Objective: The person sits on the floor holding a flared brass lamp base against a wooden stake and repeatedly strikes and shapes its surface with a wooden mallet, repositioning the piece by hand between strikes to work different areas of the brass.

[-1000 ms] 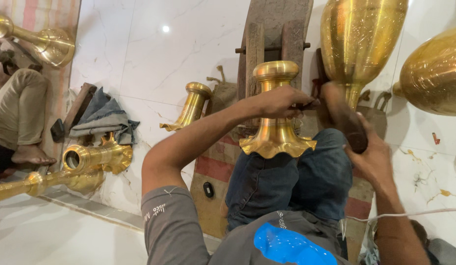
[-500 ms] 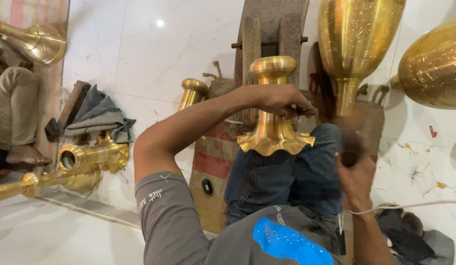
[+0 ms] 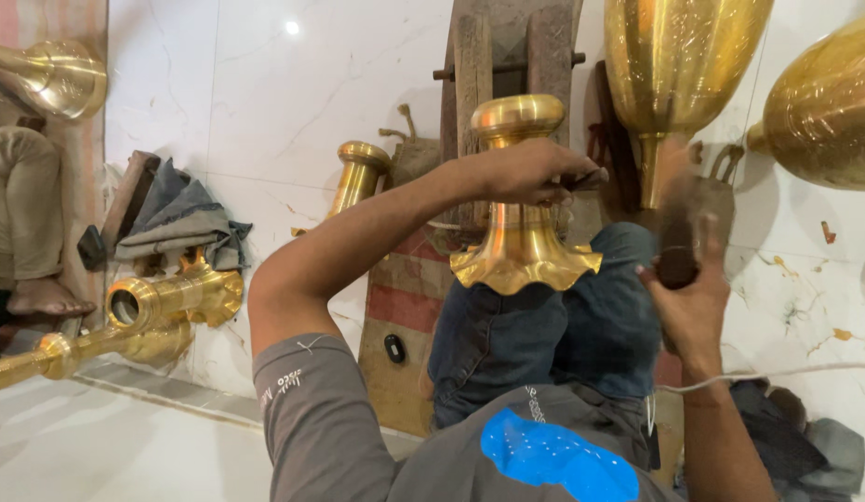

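Observation:
A brass stand piece (image 3: 523, 244) with a rounded knob top and a fluted flared base rests upright on my jeans-clad knees (image 3: 507, 344). My left hand (image 3: 530, 172) reaches across its neck and pinches a small dark tool (image 3: 591, 177) against the metal. To the right of the piece, my right hand (image 3: 691, 302) is closed round the handle of a dark mallet (image 3: 679, 223), which is blurred by motion. The mallet head is just right of the small tool.
A wooden frame (image 3: 474, 65) stands behind the piece. Two large brass vessels (image 3: 679, 65) (image 3: 823, 107) are at top right, with smaller brass parts (image 3: 358, 177) (image 3: 167, 302) at centre and left. A cloth pile (image 3: 177, 223), another person's leg and foot (image 3: 33, 232) and a white cable (image 3: 777, 374) lie around.
My right hand with the mallet dropped lower and then came back up towards the tool. My left hand has stayed on the neck of the brass piece.

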